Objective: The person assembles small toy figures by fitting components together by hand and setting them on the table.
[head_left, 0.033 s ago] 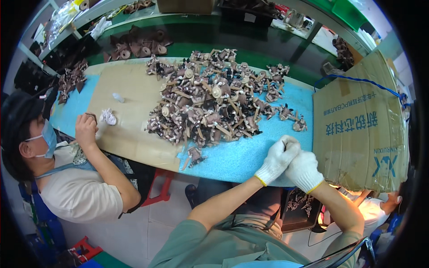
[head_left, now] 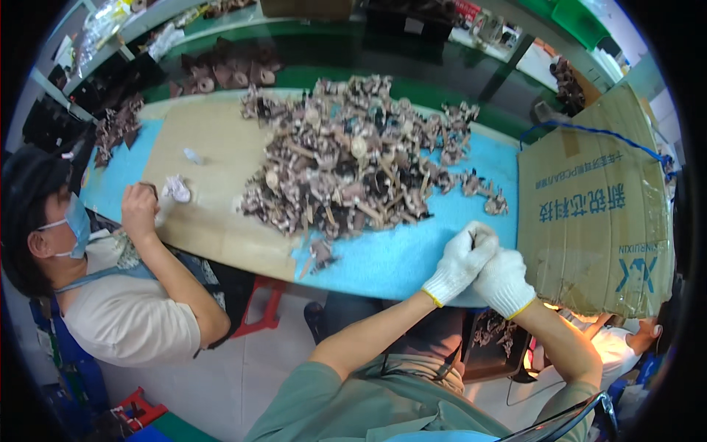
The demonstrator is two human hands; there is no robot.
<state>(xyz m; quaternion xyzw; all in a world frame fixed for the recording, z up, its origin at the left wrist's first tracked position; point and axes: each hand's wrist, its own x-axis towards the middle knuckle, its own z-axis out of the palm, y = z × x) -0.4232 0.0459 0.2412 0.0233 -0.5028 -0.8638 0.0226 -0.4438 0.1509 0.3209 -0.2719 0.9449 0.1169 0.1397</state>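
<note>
My left hand and my right hand, both in white knit gloves with yellow cuffs, are closed and pressed together over the blue mat. Anything between their fingers is too small or hidden to make out. Beyond them spreads a large heap of small brown and cream figurines with black parts and hat-like round tops. A few figurines lie at the heap's right edge, nearest my hands. One single figurine rests apart near the table's front edge.
A tall cardboard box stands right of my hands. At left sits a masked co-worker, a hand raised by a crumpled white wad. Brown cone-shaped parts lie at the back. A dark bin is below the table.
The whole view has shifted very slightly and blurred over the heap. My hands stay closed together in the same place.
</note>
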